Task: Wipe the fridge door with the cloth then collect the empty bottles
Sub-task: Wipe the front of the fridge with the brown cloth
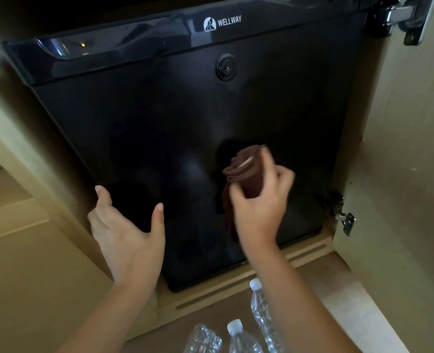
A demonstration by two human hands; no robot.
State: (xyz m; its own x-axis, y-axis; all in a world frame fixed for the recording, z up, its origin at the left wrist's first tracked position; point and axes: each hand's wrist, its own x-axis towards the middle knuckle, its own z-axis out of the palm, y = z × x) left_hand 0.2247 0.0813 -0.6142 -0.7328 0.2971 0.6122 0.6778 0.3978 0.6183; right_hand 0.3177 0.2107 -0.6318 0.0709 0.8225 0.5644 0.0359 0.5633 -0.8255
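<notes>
Brown cloth is bunched in the right hand against the black fridge door, left hand spread empty at 9 o'clock, three clear bottles at 6 on the floor.

Only one readable text: word "WELLWAY" in white capital letters, standing on glossy upper band of black fridge door. Small white round logo with curved figure is sitting just left of word, touching no letter. Clear plastic bottles at bottom edge are showing no readable label.
</notes>
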